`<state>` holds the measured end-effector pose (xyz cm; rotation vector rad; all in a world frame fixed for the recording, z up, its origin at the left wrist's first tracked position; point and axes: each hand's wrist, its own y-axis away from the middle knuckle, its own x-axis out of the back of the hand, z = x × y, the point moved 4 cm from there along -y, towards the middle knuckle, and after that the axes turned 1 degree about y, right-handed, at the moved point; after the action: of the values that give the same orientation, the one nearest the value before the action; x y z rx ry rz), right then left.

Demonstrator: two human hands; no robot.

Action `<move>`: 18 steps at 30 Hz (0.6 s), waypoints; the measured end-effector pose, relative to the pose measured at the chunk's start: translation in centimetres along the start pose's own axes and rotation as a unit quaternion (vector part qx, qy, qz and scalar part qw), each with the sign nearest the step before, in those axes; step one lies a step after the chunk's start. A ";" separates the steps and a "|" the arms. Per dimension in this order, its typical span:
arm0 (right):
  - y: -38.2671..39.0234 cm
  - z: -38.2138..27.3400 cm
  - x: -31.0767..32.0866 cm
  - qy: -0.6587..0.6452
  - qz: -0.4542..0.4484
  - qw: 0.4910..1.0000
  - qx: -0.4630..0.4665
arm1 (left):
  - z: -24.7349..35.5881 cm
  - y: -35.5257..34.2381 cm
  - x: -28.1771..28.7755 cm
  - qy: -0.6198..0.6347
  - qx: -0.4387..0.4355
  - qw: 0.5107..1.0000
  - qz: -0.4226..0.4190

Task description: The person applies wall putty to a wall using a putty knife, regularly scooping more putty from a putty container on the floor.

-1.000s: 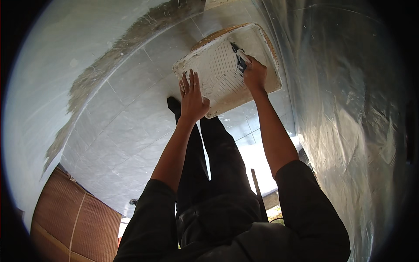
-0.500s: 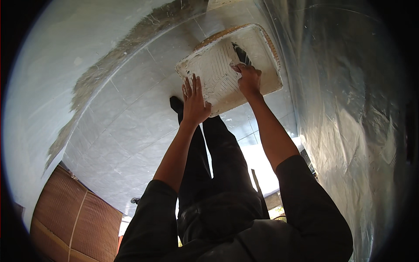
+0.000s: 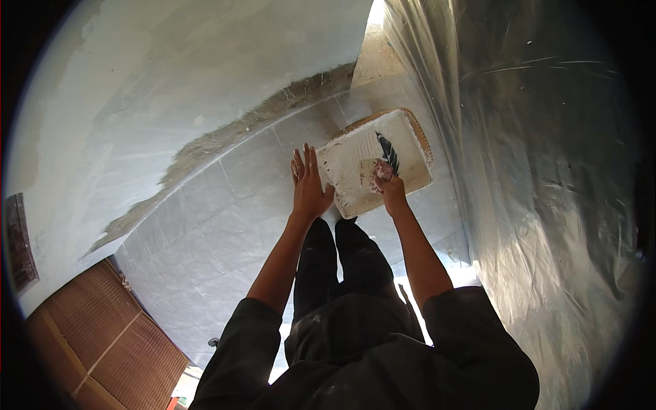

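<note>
A shallow, pale tray (image 3: 410,179) coated with white paint or plaster lies beyond my legs, a ridged area across its middle. My left hand (image 3: 311,188) is open, fingers stretched out beside the tray's left edge. Its thumb overlaps that edge; whether it touches is unclear. Over the tray's near part, my right hand (image 3: 391,190) is closed, with white-smeared fingers. A crumpled-looking white and pinkish mass (image 3: 377,175) shows at the fingers, but I cannot make out what it is. Just past them is a dark elongated patch (image 3: 387,149) with pale streaks.
Grey tiled floor (image 3: 205,225) spreads around the tray. To the left, a pale wall (image 3: 184,75) has a rough grey unpainted band (image 3: 225,137) along its base. Clear plastic sheeting (image 3: 533,184) hangs along the right. A brown ribbed panel (image 3: 113,338) stands at lower left.
The whole view has shifted, and the tray appears lower and smaller. My left fingers now lie left of the tray rather than over its edge. My right hand is still closed over the tray.
</note>
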<state>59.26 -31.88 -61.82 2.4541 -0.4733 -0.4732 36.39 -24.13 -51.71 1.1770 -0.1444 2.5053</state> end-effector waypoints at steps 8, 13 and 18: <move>2.1 -15.8 -11.4 -0.210 -0.146 0.966 0.042 | 4.0 -3.8 12.4 -0.005 -0.085 0.987 0.133; 3.5 -24.7 -17.9 -0.234 -0.256 0.933 0.100 | 7.5 -6.0 21.4 -0.025 -0.137 0.968 0.208; 6.6 -32.8 -26.3 -0.224 -0.305 0.911 0.162 | 8.6 -7.3 31.4 -0.077 -0.160 0.941 0.289</move>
<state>49.02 -9.80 -26.97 2.7893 0.0744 -1.3294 26.94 -10.56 -22.69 1.3273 -1.0362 2.7014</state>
